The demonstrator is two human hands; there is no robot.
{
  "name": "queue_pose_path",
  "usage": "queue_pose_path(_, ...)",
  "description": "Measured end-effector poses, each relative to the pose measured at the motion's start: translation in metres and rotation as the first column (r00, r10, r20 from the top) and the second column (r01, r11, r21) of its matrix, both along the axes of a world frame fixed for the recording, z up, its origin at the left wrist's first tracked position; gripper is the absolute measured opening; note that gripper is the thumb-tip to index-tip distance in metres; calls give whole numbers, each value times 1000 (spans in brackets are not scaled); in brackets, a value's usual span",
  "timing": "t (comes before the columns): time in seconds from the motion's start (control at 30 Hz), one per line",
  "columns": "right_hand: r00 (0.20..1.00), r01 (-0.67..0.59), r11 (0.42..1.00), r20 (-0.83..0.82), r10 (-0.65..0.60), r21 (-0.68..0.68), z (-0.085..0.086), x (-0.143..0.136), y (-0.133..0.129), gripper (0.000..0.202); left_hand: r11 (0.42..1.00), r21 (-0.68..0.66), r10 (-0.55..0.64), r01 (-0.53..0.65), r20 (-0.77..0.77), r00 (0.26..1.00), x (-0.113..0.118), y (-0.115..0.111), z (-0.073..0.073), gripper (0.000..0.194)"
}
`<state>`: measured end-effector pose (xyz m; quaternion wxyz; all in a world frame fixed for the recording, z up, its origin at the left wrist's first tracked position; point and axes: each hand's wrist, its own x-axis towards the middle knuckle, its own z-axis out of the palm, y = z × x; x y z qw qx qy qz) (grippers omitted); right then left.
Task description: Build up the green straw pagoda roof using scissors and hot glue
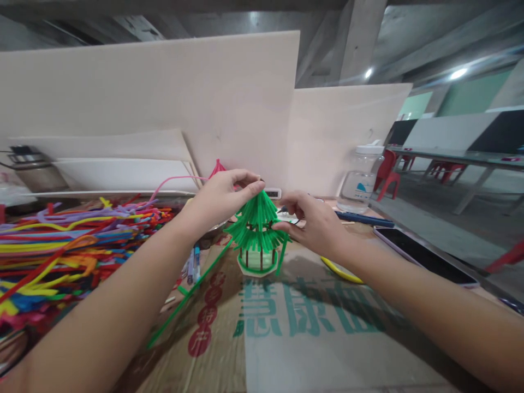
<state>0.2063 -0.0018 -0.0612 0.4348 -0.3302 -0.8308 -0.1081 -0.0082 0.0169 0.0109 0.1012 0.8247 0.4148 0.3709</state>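
Observation:
A small model pavilion [256, 240] stands upright on the cardboard, with two tiers of green pipe-cleaner roof, brown posts and a pale base edged in green. At its peak, the thumb and fingers of my left hand [231, 191] pinch the roof tip; a small dark bit shows there. My right hand [313, 221] is closed beside the roof's right side, thumb against the lower tier. Something thin and dark shows by its fingers, too small to name. One green pipe cleaner [282, 254] hangs down at the right of the pavilion.
Many coloured pipe cleaners [53, 245] are heaped at left. A loose green pipe cleaner [192, 292] crosses the printed cardboard [319, 349]. Pens [194, 265], a yellow curved piece [341, 271], a phone [426, 256] and a clear bottle [360, 180] lie or stand around. Pale boards [164, 109] rise behind.

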Motion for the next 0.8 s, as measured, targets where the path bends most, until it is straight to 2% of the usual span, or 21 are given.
queue_pose_path(0.3, 997, -12, 987, 81, -1, 162, 3, -14, -1, 16, 1000, 6, 1, -1, -15, 1000, 3, -1, -2, 43)
queue_pose_path(0.47, 991, -56, 978, 128, 31, 199, 3, -12, -3, 19, 1000, -10, -1, 1, -19, 1000, 0, -1, -2, 44)
queue_pose_path(0.67, 977, -142, 902, 203, 61, 408, -3, -4, 0, 15, 998, -13, -54, 54, -9, 998, 2, -2, 1, 39)
queue_pose_path(0.8, 977, -139, 901, 204, 58, 410, -3, -5, 1, 17, 999, -17, -50, 50, -13, 999, 2, -3, 2, 38)
